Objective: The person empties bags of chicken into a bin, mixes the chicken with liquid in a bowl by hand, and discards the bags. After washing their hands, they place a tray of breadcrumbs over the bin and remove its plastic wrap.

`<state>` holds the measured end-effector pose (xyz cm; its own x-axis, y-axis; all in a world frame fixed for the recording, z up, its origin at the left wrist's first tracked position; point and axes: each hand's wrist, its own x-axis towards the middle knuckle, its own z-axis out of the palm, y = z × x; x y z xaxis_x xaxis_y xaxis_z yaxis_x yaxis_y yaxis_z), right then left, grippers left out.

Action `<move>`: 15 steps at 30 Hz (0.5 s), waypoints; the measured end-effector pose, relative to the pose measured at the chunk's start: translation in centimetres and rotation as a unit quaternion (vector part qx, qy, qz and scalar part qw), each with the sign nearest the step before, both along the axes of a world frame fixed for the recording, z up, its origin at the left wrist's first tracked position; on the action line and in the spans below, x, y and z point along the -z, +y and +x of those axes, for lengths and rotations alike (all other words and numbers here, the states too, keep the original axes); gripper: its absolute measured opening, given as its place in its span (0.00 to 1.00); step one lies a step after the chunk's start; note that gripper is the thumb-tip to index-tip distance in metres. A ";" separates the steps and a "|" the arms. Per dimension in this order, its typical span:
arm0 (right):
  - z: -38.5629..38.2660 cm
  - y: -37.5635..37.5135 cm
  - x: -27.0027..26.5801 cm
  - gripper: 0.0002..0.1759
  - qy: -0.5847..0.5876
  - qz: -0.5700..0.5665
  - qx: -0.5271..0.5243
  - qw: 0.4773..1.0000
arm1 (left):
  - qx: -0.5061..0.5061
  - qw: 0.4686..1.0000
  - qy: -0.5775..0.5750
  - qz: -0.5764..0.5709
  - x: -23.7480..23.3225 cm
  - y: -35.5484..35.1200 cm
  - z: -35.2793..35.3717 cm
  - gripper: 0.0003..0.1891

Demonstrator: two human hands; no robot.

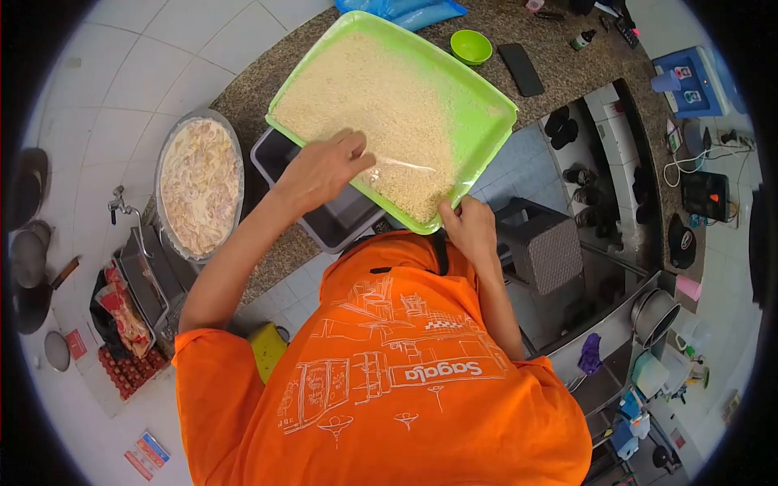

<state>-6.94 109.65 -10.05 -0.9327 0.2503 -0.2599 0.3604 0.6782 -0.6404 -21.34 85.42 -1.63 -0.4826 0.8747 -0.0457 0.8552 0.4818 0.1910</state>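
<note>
A light green tray (485, 154) holds a layer of pale breadcrumbs (365, 97). It is tilted over the counter edge, above a dark grey bin (344, 215). My left hand (324, 172) is over the tray's near left side, its fingers curled and closed. Beside its fingertips a thin, clear plastic-looking piece (405, 164) lies against the crumbs; the hand seems to pinch its end. My right hand (472, 231) grips the tray's near right corner, thumb at the rim. On the left stands a large oval metal pan (241, 174) of raw, pale meat pieces in a creamy coating (200, 186).
A small green bowl (471, 48), a black phone (521, 70) and a blue plastic bag (405, 12) lie on the granite counter behind the tray. A grey woven-pattern stool (553, 257) stands below at right. A faucet (120, 206) and egg trays (128, 373) are at left.
</note>
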 end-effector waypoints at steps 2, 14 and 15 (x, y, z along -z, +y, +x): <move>0.1 0.1 -0.3 0.28 -0.004 -0.005 -0.002 1.000 | -0.001 1.000 0.017 0.021 0.6 0.5 -1.6 0.09; -3.1 6.0 -5.9 0.31 0.041 -0.027 -0.033 0.998 | -0.068 0.972 -0.123 0.186 2.5 4.9 -3.0 0.07; -4.4 6.3 -6.5 0.31 0.075 -0.037 -0.043 0.996 | -0.082 0.967 -0.159 0.179 2.6 4.9 -3.1 0.07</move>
